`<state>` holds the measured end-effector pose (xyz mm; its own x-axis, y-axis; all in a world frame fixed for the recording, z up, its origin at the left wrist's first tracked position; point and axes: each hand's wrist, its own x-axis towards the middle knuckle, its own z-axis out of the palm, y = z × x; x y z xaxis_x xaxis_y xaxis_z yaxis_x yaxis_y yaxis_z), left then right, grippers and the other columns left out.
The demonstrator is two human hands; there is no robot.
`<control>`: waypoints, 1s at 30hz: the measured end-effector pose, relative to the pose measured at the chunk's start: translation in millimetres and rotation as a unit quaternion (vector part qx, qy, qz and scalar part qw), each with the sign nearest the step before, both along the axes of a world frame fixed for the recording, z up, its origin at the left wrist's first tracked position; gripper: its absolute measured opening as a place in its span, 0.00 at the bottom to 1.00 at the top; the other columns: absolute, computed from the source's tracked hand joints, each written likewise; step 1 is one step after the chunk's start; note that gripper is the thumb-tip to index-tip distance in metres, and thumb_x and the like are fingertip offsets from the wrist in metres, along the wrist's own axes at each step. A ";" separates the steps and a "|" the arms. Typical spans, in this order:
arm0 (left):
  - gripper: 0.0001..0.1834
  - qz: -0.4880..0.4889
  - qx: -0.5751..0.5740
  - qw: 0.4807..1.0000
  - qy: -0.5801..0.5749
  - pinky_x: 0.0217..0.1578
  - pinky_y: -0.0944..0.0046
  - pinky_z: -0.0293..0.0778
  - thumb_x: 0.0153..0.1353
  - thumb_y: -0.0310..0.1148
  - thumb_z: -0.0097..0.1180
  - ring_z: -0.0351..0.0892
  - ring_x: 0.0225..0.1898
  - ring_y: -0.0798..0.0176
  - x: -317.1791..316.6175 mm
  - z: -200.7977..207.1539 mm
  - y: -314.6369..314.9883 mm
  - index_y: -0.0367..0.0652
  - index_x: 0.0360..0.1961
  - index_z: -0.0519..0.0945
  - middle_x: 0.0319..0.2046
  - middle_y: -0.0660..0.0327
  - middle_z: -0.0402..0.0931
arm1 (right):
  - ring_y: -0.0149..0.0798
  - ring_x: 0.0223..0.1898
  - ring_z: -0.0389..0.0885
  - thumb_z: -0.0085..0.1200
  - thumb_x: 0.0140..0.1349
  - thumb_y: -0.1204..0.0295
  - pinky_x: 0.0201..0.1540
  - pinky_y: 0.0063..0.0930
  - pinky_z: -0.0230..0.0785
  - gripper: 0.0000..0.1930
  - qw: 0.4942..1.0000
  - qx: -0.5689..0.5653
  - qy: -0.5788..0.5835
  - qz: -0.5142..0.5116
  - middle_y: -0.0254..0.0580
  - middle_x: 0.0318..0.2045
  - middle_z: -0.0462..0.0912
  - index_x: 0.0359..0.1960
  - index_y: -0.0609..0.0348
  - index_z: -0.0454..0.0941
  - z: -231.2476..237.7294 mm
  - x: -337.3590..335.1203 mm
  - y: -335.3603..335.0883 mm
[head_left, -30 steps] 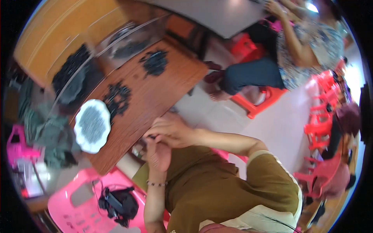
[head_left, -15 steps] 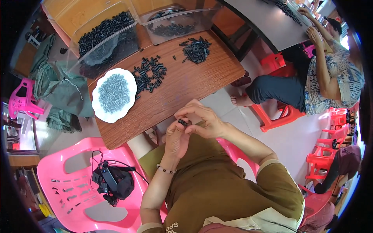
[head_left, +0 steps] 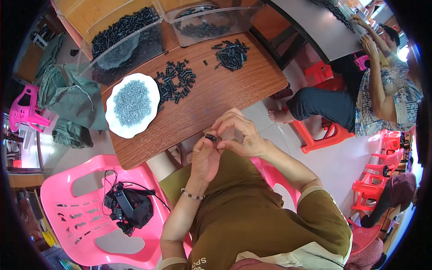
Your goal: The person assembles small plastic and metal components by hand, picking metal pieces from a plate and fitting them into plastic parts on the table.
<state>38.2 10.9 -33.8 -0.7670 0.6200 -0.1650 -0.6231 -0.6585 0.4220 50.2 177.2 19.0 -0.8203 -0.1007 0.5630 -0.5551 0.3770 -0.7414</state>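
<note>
Beside the brown table (head_left: 180, 118), a small black piece (head_left: 210, 137) is pinched by the left hand (head_left: 205, 158); whether it is also gripped by the right hand (head_left: 243, 136), curled close, cannot be told. It is best held steady, with only light fingertip pressure applied.

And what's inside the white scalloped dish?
White dish: a heap of small clear-grey pieces. They cover its middle; the bottom and anything buried can't be seen.
</note>
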 end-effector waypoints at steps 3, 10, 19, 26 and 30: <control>0.12 0.002 0.003 1.000 -0.019 0.50 0.64 0.70 0.55 0.40 0.64 0.72 0.44 0.70 0.6 0.5 1.3 0.49 0.39 0.81 0.42 0.72 0.75 | 0.42 0.40 0.75 0.69 0.43 0.72 0.46 0.34 0.65 0.15 1.000 0.014 0.001 -0.004 0.42 0.38 0.80 0.32 0.58 0.76 0.5 0.2 -0.4; 0.14 0.004 0.013 1.000 -0.002 0.49 0.65 0.70 0.56 0.40 0.62 0.74 0.43 0.70 1.3 -1.2 3.3 0.47 0.41 0.82 0.40 0.70 0.78 | 0.42 0.39 0.75 0.68 0.44 0.74 0.44 0.34 0.65 0.13 1.000 0.014 -0.002 -0.018 0.42 0.36 0.80 0.29 0.58 0.76 -0.9 0.2 -3.1; 0.17 0.004 0.007 1.000 -0.006 0.48 0.64 0.71 0.54 0.42 0.63 0.75 0.43 0.69 1.6 -3.7 3.5 0.46 0.43 0.81 0.39 0.69 0.78 | 0.42 0.38 0.76 0.66 0.46 0.76 0.43 0.34 0.66 0.11 1.000 0.020 0.008 -0.020 0.42 0.35 0.80 0.30 0.59 0.76 -2.2 -0.8 -2.2; 0.19 0.023 0.017 0.999 -0.019 0.48 0.65 0.70 0.56 0.43 0.62 0.75 0.43 0.70 -0.3 2.8 5.3 0.44 0.46 0.79 0.41 0.67 0.78 | 0.42 0.38 0.75 0.65 0.46 0.76 0.43 0.34 0.66 0.10 0.999 0.023 0.010 -0.022 0.41 0.35 0.80 0.30 0.59 0.76 -0.6 -1.7 0.4; 0.18 0.026 0.001 1.000 -0.012 0.48 0.66 0.70 0.57 0.42 0.61 0.75 0.43 0.69 -1.2 2.3 4.1 0.43 0.45 0.79 0.41 0.67 0.78 | 0.42 0.38 0.75 0.66 0.45 0.77 0.43 0.35 0.66 0.11 0.999 0.020 0.011 -0.029 0.41 0.35 0.81 0.29 0.58 0.76 -1.8 -1.0 1.0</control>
<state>37.0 15.0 -31.5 -0.7939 0.5796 -0.1835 -0.5983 -0.6910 0.4056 49.2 178.2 17.2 -0.8133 -0.0750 0.5771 -0.5467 0.4380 -0.7136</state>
